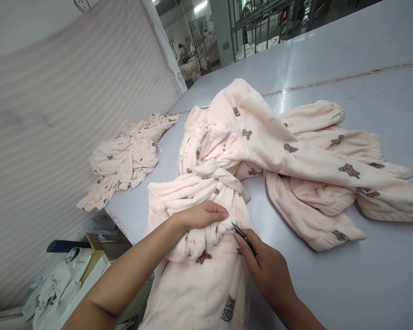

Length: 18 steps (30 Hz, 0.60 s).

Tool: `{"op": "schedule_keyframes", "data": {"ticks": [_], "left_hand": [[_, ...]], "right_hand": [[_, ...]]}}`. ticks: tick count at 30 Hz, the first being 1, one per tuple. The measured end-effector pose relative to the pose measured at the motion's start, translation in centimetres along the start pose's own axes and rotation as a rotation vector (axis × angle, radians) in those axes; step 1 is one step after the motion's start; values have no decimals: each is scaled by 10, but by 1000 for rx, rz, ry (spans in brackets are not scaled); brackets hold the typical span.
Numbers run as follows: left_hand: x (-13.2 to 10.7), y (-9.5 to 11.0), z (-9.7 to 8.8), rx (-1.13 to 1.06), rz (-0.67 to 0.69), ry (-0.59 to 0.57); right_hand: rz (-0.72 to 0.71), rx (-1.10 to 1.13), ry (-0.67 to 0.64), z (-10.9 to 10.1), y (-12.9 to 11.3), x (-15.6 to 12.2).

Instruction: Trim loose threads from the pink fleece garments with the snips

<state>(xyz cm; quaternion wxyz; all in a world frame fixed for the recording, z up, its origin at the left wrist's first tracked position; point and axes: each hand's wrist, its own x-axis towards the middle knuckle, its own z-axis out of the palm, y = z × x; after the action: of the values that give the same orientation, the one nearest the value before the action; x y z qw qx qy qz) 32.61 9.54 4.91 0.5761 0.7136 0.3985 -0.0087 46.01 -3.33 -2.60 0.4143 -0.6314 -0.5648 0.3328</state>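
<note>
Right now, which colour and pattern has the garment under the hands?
The garment is pale peach fleece with small brown bears and tiny dots, clearest in the head view.

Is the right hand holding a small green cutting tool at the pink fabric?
Yes, the right hand grips small green snips, their tip at the bunched pink garment that the left hand pinches.

- Left hand (203, 215): palm down, fingers bent and pinched together at the tips, forearm bare, entering from lower left.
- Right hand (266, 266): back facing up, fingers closed in a tight grip, forearm entering from lower right.
</note>
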Motion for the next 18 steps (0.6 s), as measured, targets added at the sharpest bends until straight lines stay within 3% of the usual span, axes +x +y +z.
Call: {"op": "schedule_keyframes", "data": {"ticks": [8, 15, 18], "left_hand": [[0, -1, 2, 64, 37, -31], [-1, 2, 0, 271, 83, -9], [-10, 9, 12, 412, 108, 74]], "right_hand": [[25, 39, -9, 2, 0, 0], [97, 361, -12, 4, 2, 1], [159, 475, 37, -2, 18, 0]]}}
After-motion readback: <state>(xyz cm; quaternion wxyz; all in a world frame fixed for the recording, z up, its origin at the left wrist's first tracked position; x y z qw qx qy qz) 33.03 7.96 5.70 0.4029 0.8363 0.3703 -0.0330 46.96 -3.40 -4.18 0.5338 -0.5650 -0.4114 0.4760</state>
